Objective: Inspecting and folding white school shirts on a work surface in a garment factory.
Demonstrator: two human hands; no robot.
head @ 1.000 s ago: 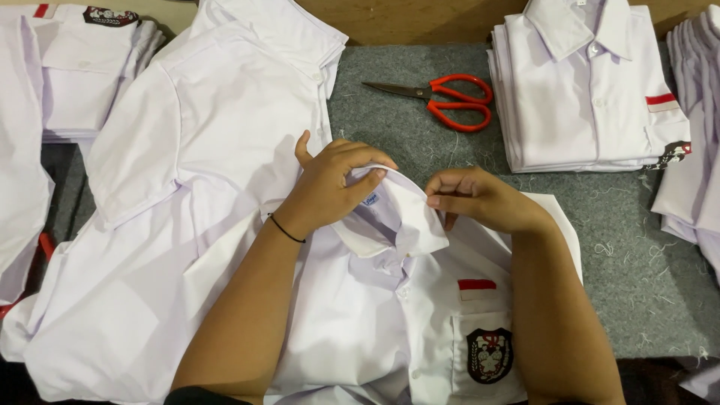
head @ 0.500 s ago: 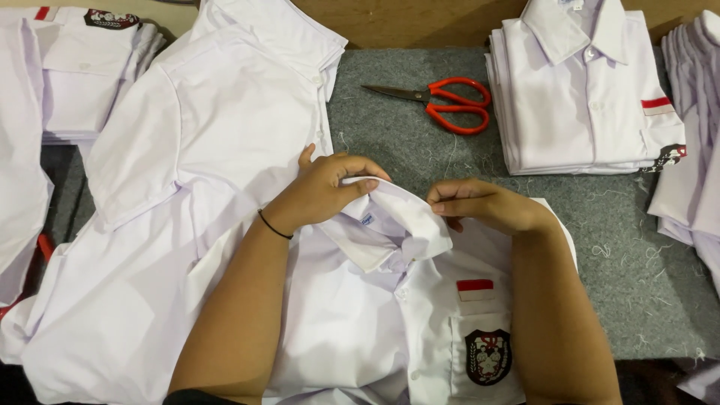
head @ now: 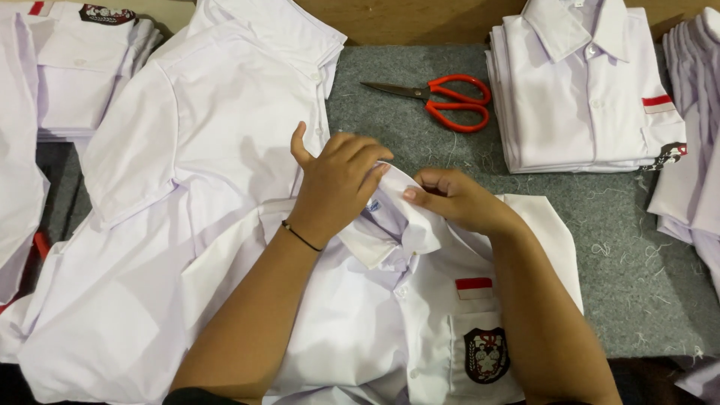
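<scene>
A white shirt [head: 375, 330] lies front-up before me, with a red-and-white stripe and a dark crest on its chest pocket [head: 484, 345]. My left hand [head: 337, 184], with a thin black band at the wrist, grips the left side of the collar [head: 390, 225]. My right hand [head: 457, 199] pinches the collar's right side, its fingertips almost meeting the left hand's. The collar is raised and folded between both hands. My forearms cover much of the shirt's front.
An unfolded white shirt [head: 187, 172] is spread at the left. Red-handled scissors [head: 442, 101] lie on the grey felt surface [head: 645, 262]. A stack of folded white shirts [head: 585, 90] sits at the back right, more shirts at the far right [head: 694, 150] and back left [head: 82, 67].
Both hands have shifted slightly along the collar, drawing closer together and pressing its fold down. The shirt and everything around it stay put.
</scene>
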